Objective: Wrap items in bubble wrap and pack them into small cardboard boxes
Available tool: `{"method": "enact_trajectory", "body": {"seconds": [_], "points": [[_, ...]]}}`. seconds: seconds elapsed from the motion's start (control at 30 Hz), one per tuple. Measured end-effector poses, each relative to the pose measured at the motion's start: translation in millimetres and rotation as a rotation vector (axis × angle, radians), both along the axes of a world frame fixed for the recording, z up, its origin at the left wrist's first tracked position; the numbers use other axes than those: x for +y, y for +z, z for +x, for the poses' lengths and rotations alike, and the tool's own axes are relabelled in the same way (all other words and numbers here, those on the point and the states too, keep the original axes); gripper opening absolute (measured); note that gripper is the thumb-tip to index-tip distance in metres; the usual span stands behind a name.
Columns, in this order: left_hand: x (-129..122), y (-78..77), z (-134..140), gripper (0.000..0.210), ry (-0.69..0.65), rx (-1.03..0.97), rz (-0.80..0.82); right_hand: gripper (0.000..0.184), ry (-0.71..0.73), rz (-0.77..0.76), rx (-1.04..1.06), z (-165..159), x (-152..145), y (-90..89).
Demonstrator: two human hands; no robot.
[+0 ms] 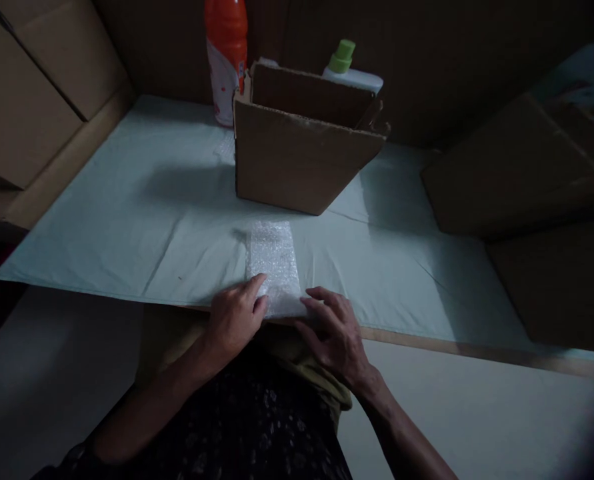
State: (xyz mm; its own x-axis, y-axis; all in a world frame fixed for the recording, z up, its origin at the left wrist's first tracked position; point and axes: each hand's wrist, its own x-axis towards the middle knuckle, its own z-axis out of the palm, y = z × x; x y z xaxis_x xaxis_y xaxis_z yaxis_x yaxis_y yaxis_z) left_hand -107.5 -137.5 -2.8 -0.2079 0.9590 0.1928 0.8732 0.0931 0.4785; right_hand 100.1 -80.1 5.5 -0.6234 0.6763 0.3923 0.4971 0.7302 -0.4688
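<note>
A small, flat bubble wrap pouch lies on the pale green cloth at the near edge of the table. My left hand rests at its lower left side, index fingertip and thumb apart on the plastic, the other fingers mostly hidden. At the lower right corner of the pouch is my right hand, its fingers spread and slightly bent. Its index fingertip touches or nearly touches the pouch edge, while the thumb sits lower, by the table edge. Whether anything is inside the pouch I cannot tell.
An open cardboard box stands just beyond the pouch. Behind it are an orange-and-white bottle and a white bottle with a green cap. Cardboard boxes line the right, and more cartons the left. The cloth covers the table.
</note>
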Motion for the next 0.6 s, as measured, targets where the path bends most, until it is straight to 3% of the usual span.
{"method": "enact_trajectory", "body": {"seconds": [0.17,0.3,0.43,0.53,0.6], "points": [[-7,7.8,-3,0.031,-0.007,-0.081,0.172,0.016,0.146,0.089,-0.138,-4,11,1.8],[-17,15.4,-8,0.032,-0.188,-0.228,0.269,0.017,0.210,-0.045,-0.050,-12,19,4.1],[-14,7.5,-10,0.024,-0.153,-0.165,0.219,0.015,0.083,-0.167,-0.020,-18,23,3.7],[-3,-0.8,-10,0.025,-0.066,-0.092,0.184,0.022,-0.042,-0.048,0.015,-18,24,0.5],[3,-3.1,-11,0.025,-0.037,-0.046,0.169,0.028,-0.023,0.029,-0.004,-16,23,-0.6]]}}
